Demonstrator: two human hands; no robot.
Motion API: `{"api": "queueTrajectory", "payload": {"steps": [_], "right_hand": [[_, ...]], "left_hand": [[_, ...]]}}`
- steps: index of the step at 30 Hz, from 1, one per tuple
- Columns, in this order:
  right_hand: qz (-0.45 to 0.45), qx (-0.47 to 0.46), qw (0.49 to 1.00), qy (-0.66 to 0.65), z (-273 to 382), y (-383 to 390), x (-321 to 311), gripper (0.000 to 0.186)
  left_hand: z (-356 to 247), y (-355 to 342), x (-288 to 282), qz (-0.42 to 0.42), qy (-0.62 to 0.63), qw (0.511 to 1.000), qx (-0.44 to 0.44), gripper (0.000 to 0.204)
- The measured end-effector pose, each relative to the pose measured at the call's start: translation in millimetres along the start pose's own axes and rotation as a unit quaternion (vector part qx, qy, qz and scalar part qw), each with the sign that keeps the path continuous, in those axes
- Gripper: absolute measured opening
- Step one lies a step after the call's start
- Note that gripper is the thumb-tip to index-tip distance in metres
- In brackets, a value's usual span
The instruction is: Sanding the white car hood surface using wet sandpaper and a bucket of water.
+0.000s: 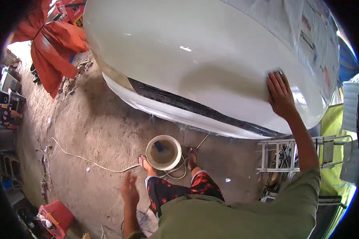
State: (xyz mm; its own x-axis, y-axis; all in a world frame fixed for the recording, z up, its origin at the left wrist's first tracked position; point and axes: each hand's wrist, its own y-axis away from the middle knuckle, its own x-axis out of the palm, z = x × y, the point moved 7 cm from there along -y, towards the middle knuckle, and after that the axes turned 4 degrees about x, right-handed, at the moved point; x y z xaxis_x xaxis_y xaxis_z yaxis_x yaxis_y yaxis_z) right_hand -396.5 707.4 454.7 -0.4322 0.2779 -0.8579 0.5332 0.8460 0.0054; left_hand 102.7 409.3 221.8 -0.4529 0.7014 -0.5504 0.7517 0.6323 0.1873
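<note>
Olive-green shirt (pixel 235 217), nearest. White car hood (pixel 167 36), ahead, clear sheet (pixel 275 20) beyond its upper right edge. Right hand (pixel 280 93), flat on the hood's right part, fingers together, holding a small dark pad (pixel 282 72), mostly hidden beneath. Left hand (pixel 129 189), empty, fingers loosely parted, above the floor (pixel 99 139). Pale bucket (pixel 164 165), between the feet (pixel 144 161), dark block (pixel 158 146) inside. Orange cloth (pixel 60 40), upper left. Red basket (pixel 59 215), lower left.

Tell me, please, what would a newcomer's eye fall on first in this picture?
First, the large, glossy white car hood filling the upper middle, with the right hand lying over a small dark pad towards its right end. Next, the bright orange cloth, tied at upper left, and the pale bucket between the person's feet.
</note>
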Motion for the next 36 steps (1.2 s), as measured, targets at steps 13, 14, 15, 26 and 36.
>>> {"api": "queueTrajectory", "payload": {"steps": [13, 14, 15, 26, 36], "right_hand": [[-0.038, -0.039, 0.998, -0.008, 28.9, -44.4, -16.1, 0.074], [-0.025, -0.043, 0.998, 0.036, 7.8, -28.3, -14.0, 0.076], [-0.045, -0.044, 0.998, 0.016, 15.0, -51.4, -24.5, 0.075], [-0.074, -0.033, 0.997, -0.009, 42.2, -69.8, -26.3, 0.077], [-0.245, 0.005, 0.965, -0.093, 84.0, -184.6, -85.2, 0.061]], "left_hand": [[47.0, 63.9, -50.5, -0.109, 0.047, 0.992, -0.052, 0.036], [63.3, 66.2, -47.3, -0.102, 0.049, 0.99, -0.082, 0.036], [57.2, 49.0, -42.2, -0.11, 0.052, 0.99, -0.074, 0.036], [47.3, 57.2, -91.7, -0.206, 0.029, 0.977, -0.055, 0.035], [-44.1, -31.6, -82.4, -0.186, -0.051, 0.969, 0.152, 0.038]]}}
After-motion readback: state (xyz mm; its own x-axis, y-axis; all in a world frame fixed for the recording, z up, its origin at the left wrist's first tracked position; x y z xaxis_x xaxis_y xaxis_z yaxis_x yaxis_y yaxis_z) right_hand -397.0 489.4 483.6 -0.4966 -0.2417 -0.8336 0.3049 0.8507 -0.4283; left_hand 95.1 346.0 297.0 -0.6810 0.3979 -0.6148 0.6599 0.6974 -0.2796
